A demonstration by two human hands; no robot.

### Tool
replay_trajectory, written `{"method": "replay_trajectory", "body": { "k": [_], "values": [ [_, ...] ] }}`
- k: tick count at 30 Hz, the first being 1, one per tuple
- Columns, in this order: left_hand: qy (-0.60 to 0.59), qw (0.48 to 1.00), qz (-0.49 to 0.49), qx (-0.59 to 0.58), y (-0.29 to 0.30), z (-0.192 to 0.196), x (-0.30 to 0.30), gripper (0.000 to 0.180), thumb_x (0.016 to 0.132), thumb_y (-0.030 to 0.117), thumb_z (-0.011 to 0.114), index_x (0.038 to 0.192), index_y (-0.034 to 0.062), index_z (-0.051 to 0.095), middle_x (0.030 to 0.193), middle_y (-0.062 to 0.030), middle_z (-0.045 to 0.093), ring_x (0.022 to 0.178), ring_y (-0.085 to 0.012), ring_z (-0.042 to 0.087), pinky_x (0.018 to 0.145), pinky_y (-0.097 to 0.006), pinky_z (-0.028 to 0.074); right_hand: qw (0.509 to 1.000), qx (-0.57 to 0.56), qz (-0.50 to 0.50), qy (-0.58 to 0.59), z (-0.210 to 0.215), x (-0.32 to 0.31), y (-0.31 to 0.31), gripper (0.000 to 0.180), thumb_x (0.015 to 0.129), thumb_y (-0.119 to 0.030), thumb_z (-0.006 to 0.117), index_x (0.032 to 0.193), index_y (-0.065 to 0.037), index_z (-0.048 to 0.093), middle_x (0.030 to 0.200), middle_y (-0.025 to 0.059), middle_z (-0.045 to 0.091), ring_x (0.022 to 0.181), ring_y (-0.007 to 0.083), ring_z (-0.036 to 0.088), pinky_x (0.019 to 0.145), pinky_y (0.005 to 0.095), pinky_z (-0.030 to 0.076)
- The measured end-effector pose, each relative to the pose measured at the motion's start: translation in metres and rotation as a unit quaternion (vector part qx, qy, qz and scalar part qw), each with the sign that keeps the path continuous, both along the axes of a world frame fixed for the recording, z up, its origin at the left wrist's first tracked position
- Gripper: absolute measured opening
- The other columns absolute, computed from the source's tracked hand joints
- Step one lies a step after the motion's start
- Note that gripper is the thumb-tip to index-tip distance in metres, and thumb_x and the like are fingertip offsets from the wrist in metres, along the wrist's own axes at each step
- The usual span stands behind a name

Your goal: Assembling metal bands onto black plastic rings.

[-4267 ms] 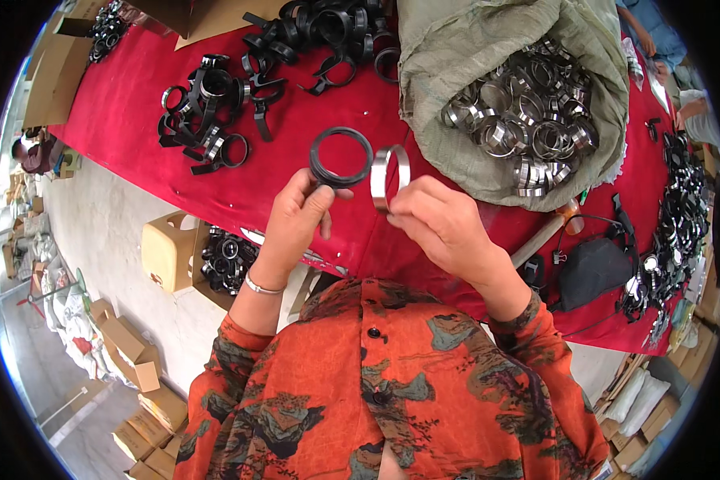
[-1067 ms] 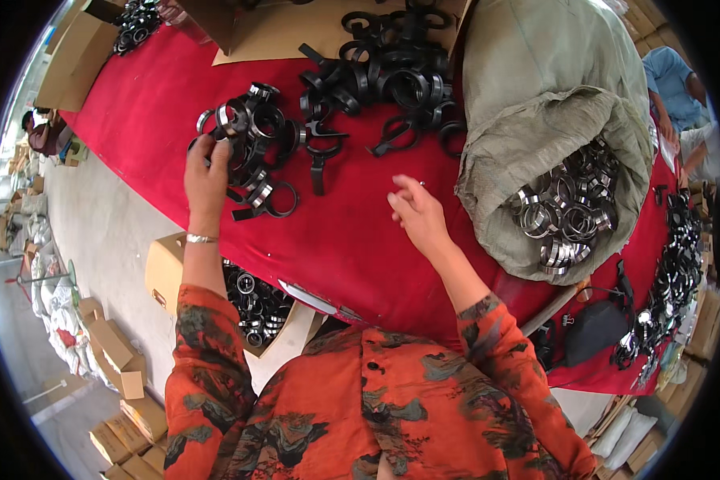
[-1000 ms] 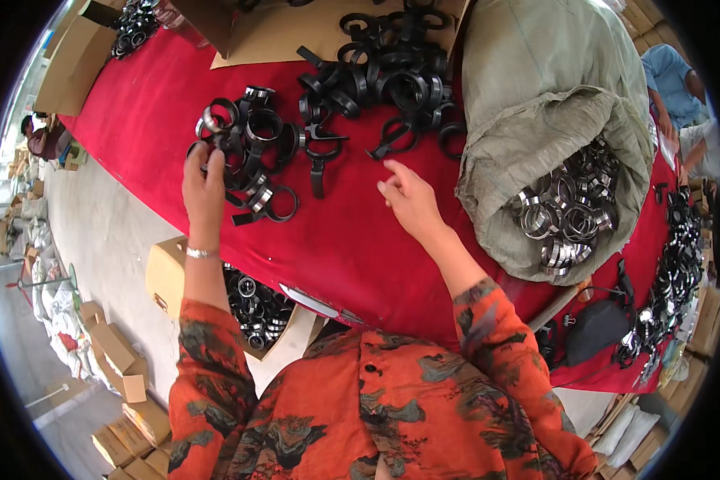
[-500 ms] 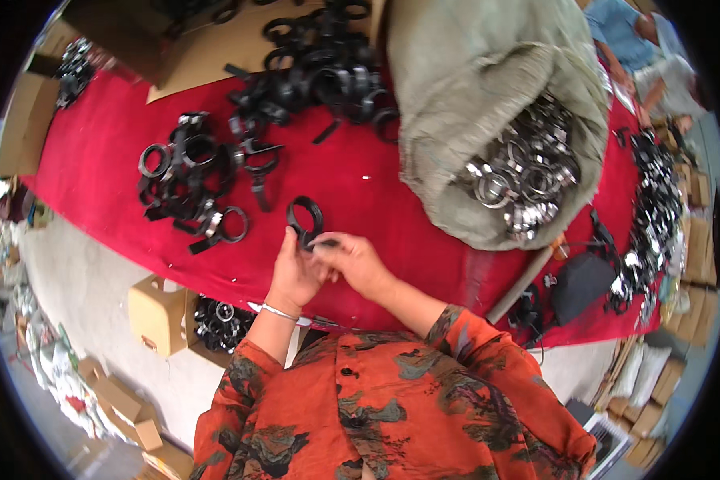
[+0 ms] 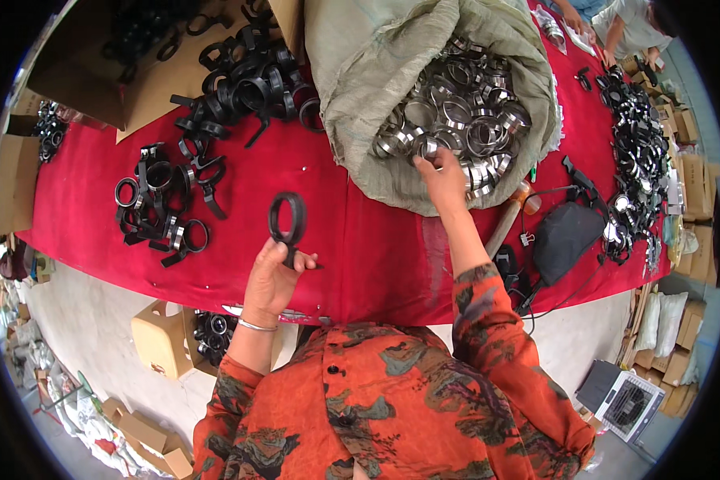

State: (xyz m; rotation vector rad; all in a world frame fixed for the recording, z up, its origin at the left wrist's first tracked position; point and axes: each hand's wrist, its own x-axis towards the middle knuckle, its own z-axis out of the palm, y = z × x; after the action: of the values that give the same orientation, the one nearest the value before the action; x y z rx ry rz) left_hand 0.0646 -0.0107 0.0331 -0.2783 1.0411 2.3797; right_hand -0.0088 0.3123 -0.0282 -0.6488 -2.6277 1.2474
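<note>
My left hand (image 5: 270, 276) is closed on the lower end of a black ring clamp (image 5: 298, 220), which stands upright above the red cloth (image 5: 320, 264). Inside the mouth of an olive woven sack (image 5: 340, 88), my right hand (image 5: 444, 182) pinches a shiny metal ring (image 5: 426, 147). Many more metal rings (image 5: 482, 136) fill the sack around those fingers. Left of the sack lies a heap of black clamps (image 5: 252, 94), and a smaller cluster of clamps (image 5: 162, 180) sits nearer to me.
An open cardboard box (image 5: 148, 100) stands at the far left. Right of the sack are a wooden handle (image 5: 504, 228), a black pouch (image 5: 566, 240) with straps and a long pile of clamps (image 5: 636, 144). Another person's arm (image 5: 614, 36) shows at the far right.
My right hand has left the clamp in my left hand and moved right and away into the sack, onto a metal ring. My left hand still holds the black clamp. The view has shifted.
</note>
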Motion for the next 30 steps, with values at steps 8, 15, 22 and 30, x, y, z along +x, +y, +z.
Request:
{"method": "replay_trajectory", "body": {
  "k": [8,15,22,30],
  "values": [
    [-0.041,0.997,0.059,-0.038,0.019,0.015,0.033,0.024,0.088,0.021,0.058,0.106,0.0063,0.052,0.098,-0.0162,0.064,0.080,-0.0229,0.063,0.079,-0.036,0.049,0.823,-0.563,0.065,0.032,0.040,0.044,-0.021,0.007,0.087,-0.010,0.057,0.092,-0.005,0.057,0.079,0.0031,0.060,0.064,0.0106,0.057,0.056,0.0234,0.043],
    [0.035,0.989,0.117,-0.082,0.063,0.041,0.027,0.032,0.086,0.012,0.060,0.114,0.0010,0.048,0.112,-0.0170,0.059,0.076,-0.0216,0.065,0.073,-0.032,0.052,0.728,-0.648,0.210,-0.080,0.071,0.084,-0.059,0.010,0.087,-0.008,0.057,0.097,-0.005,0.057,0.086,0.0038,0.062,0.074,0.0127,0.061,0.064,0.0243,0.049],
    [0.010,0.991,0.106,-0.075,0.054,0.044,0.033,0.024,0.085,0.017,0.062,0.103,0.0040,0.051,0.081,-0.0086,0.061,0.062,-0.0164,0.058,0.060,-0.029,0.049,0.759,-0.572,0.279,-0.138,0.069,0.090,-0.074,0.026,0.089,-0.011,0.056,0.113,-0.002,0.055,0.094,0.0041,0.063,0.077,0.0103,0.060,0.067,0.0239,0.049],
    [0.100,0.954,0.138,-0.246,0.069,0.045,0.042,0.021,0.084,0.010,0.062,0.100,0.0023,0.051,0.076,-0.0073,0.062,0.061,-0.0127,0.061,0.052,-0.022,0.050,0.811,-0.511,0.282,-0.050,0.089,0.111,-0.101,0.008,0.087,-0.011,0.060,0.089,-0.004,0.058,0.079,-0.0009,0.058,0.063,0.0041,0.050,0.055,0.0189,0.040]
  ]
}}
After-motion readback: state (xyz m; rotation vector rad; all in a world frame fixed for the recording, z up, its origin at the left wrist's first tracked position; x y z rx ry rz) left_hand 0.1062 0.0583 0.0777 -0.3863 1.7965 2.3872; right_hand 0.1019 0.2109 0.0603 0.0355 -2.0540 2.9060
